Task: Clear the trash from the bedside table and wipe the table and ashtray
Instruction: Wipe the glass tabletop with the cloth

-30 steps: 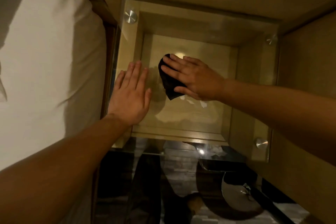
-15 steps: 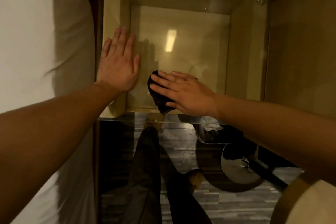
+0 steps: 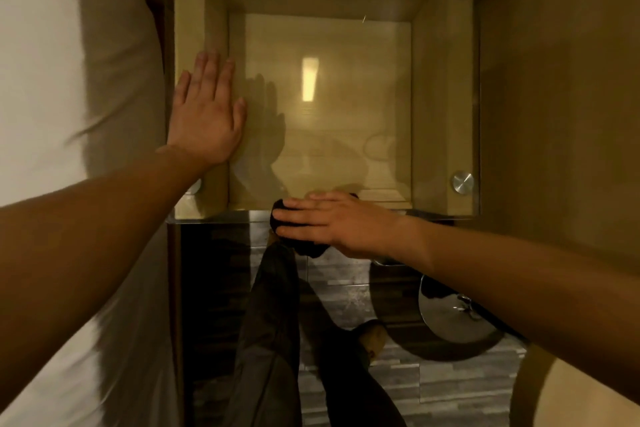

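The bedside table [image 3: 446,107] has a glass top over a pale wooden box, with round metal studs at its corners. My left hand [image 3: 206,114] lies flat on the glass near the left edge, fingers apart and holding nothing. My right hand [image 3: 332,222] presses a black cloth [image 3: 304,248] at the table's front edge; the cloth hangs partly over the edge and is mostly hidden under the hand. No ashtray or trash shows on the table top.
A white pillow and bed [image 3: 62,97] run along the left of the table. A wooden wall panel [image 3: 554,114] stands to the right. Below the front edge are my dark trouser leg [image 3: 273,340], a striped floor and a round shiny metal object [image 3: 453,315].
My right hand has dragged the black cloth from the middle of the glass toward me, down to the front edge. My left hand has stayed flat at the left side.
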{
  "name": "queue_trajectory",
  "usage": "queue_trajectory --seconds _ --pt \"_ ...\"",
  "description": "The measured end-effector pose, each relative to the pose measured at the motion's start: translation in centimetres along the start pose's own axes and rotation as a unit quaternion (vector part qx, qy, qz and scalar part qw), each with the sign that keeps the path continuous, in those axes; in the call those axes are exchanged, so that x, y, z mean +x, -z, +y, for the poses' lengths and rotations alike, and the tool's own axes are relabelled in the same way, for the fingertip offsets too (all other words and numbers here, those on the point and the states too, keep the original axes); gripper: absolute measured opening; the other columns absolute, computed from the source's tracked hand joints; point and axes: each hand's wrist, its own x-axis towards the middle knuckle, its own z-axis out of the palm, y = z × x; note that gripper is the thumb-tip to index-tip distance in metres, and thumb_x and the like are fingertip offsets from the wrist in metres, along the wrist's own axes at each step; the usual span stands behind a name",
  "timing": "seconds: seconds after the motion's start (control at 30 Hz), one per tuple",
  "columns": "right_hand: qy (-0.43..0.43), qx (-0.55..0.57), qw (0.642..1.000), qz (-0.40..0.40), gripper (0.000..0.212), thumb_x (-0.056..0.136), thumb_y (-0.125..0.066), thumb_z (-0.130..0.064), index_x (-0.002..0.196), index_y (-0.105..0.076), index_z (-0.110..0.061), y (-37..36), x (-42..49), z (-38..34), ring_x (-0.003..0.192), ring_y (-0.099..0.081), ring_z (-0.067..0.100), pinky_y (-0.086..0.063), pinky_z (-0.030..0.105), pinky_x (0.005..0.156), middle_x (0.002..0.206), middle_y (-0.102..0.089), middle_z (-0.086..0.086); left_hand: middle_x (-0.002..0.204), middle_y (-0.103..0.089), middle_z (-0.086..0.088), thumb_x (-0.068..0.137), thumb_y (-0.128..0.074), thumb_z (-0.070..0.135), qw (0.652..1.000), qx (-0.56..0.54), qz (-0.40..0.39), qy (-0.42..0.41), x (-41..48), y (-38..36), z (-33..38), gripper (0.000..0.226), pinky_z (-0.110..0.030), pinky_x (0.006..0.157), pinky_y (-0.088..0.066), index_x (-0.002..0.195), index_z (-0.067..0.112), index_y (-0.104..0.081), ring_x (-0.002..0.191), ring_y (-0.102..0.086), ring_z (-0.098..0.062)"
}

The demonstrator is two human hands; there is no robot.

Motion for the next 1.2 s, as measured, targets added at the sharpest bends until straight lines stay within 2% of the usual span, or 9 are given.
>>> queue_trajectory --seconds 0.1,0.2,0.33,0.4,0.5,0.63,0.8,0.9,1.2 --pt "0.012 0.032 0.999 -0.012 0.083 0.087 -0.056 0.008 0.160 -0.033 -0.025 0.2 -2.0 -1.1 0.159 -0.014 0.019 -0.027 0.043 0.121 0.171 -0.022 -0.002 0.175 -0.013 -0.014 0.109 -0.022 0.046 1.000 -0.006 0.001 0.004 -0.2 0.6 0.6 0.065 -0.049 0.129 -0.006 0.166 0.014 -0.014 0.162 -0.007 -0.028" --pt "-0.046 0.069 0.996 0.045 0.075 0.091 -0.040 -0.001 0.160 -0.031 -0.026 1.5 -4.2 -0.8 0.160 -0.011 0.017 -0.032 0.041 0.114 0.172 -0.018 -0.004 0.175 -0.014 -0.013 0.110 -0.026 0.042 0.999 -0.039 0.021 0.005 -0.1 0.9 3.2 0.064 -0.048 0.129 -0.007 0.166 0.012 -0.014 0.162 -0.008 -0.025" --pt "-0.184 0.084 0.959 0.197 0.065 0.097 -0.052 -0.015 0.158 -0.032 -0.023 6.5 -4.9 4.2 0.158 -0.018 0.019 -0.034 0.048 0.117 0.168 -0.023 -0.001 0.176 -0.005 -0.010 0.110 -0.022 0.047 0.998 -0.045 -0.006 -0.034 1.7 0.5 7.8 0.068 -0.046 0.129 -0.002 0.166 0.013 -0.006 0.162 0.000 -0.023" --pt "-0.230 0.062 0.946 0.219 0.057 0.099 -0.051 -0.016 0.155 -0.040 -0.014 9.7 -4.4 8.2 0.156 -0.023 0.028 -0.032 0.052 0.119 0.166 -0.029 0.009 0.176 0.005 -0.008 0.109 -0.015 0.050 0.998 -0.029 -0.038 -0.031 2.4 -0.1 8.9 0.070 -0.045 0.128 0.005 0.167 0.014 0.001 0.162 0.009 -0.021" --pt "-0.271 0.027 0.933 0.233 0.055 0.098 -0.057 -0.003 0.152 -0.045 -0.002 13.8 -2.7 14.4 0.152 -0.030 0.042 -0.032 0.058 0.120 0.162 -0.035 0.022 0.176 0.008 -0.006 0.109 -0.011 0.051 0.998 -0.003 -0.050 -0.022 2.6 -1.0 9.0 0.069 -0.047 0.129 0.005 0.167 0.015 0.003 0.161 0.013 -0.020" --pt "-0.274 -0.011 0.932 0.236 0.053 0.101 -0.054 -0.006 0.152 -0.043 -0.003 18.3 0.9 21.3 0.153 -0.027 0.043 -0.029 0.057 0.122 0.163 -0.033 0.022 0.176 0.004 -0.008 0.110 -0.017 0.048 0.999 0.004 -0.043 -0.030 2.7 -1.4 8.9 0.069 -0.051 0.130 0.000 0.167 0.011 -0.003 0.162 0.009 -0.021" --pt "-0.287 -0.121 0.942 0.122 0.059 0.106 -0.041 -0.045 0.161 -0.024 -0.035 20.7 3.9 26.4 0.160 -0.008 0.021 -0.022 0.052 0.119 0.173 -0.014 -0.006 0.176 0.007 -0.008 0.108 -0.021 0.048 0.998 0.014 -0.053 -0.028 2.7 -1.7 8.9 0.071 -0.051 0.130 0.003 0.166 0.011 -0.002 0.162 0.013 -0.020" --pt "-0.277 -0.096 0.951 0.093 0.064 0.101 -0.029 -0.057 0.162 -0.017 -0.039 20.5 4.4 27.2 0.160 -0.004 0.019 -0.023 0.053 0.119 0.173 -0.007 -0.008 0.175 0.004 -0.008 0.108 -0.024 0.047 0.998 0.017 -0.051 -0.027 2.7 -1.8 8.9 0.072 -0.052 0.130 0.000 0.166 0.010 -0.004 0.162 0.009 -0.021" --pt "-0.217 -0.112 0.963 0.118 0.058 0.104 -0.043 -0.039 0.158 -0.037 -0.019 18.3 3.1 25.9 0.156 -0.022 0.032 -0.030 0.050 0.120 0.169 -0.027 0.010 0.176 0.002 -0.008 0.108 -0.022 0.047 0.998 0.030 -0.043 -0.022 2.8 -1.9 8.9 0.071 -0.050 0.130 0.001 0.167 0.011 -0.007 0.162 0.007 -0.020"
